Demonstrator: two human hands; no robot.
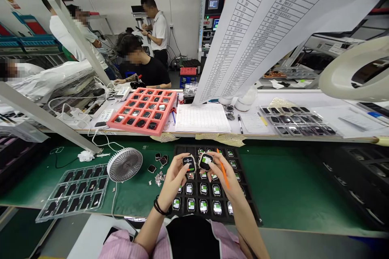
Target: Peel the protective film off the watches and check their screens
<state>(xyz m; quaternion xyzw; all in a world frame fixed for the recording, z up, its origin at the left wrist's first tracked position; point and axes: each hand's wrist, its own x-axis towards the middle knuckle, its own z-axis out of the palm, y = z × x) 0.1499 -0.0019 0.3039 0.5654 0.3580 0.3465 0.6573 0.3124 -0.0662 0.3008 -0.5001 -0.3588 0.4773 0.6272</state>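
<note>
My left hand (pixel 178 170) is closed round a smartwatch body (pixel 189 163) without a strap, its screen lit and the thumb on its lower edge. Close beside it, my right hand (pixel 223 172) grips a second smartwatch (pixel 206 161), whose screen shows green and white blocks. An orange pen-like stick (pixel 223 170) is also tucked in the right hand and slants down along the wrist. Under both hands lies a black foam tray (pixel 246 194) with rows of watch bodies, many with green and white screens. My hands and forearms hide part of it.
A small fan (pixel 125 164) stands left of the tray, near loose watch parts (pixel 159 161) and a clear tray (pixel 73 192). On the shelf are a pink foam tray (pixel 165 117) of watches, paper sheets (pixel 202 118) and a clear watch tray (pixel 299 120). Printed lists (pixel 252 20) hang overhead. Co-workers are beyond.
</note>
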